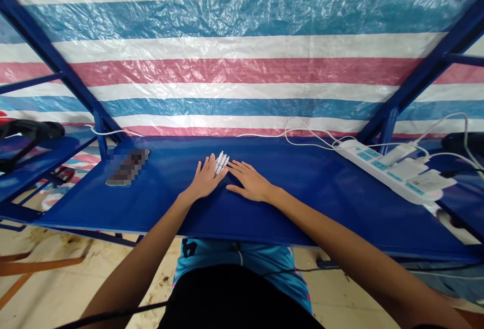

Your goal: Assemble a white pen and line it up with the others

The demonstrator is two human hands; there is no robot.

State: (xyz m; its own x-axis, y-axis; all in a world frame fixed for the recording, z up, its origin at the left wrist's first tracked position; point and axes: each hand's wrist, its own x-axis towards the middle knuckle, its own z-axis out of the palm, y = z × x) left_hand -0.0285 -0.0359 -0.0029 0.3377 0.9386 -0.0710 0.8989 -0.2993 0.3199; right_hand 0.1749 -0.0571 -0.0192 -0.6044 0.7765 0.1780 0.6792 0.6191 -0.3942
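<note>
My left hand [205, 180] lies flat on the blue shelf [310, 203] with its fingers stretched forward. My right hand [249, 181] rests flat beside it, fingers spread and pointing left. Between the two hands, just past the fingertips, lies a small bunch of white pen-like sticks [221, 161]. My left fingertips touch or nearly touch the bunch. Neither hand holds anything.
A phone [127, 167] lies on the shelf at the left. A white power strip [389, 175] with plugged chargers and white cables [302, 136] sits at the right. Blue frame posts [101, 140] rise at both sides. A striped tarp [242, 72] forms the back wall.
</note>
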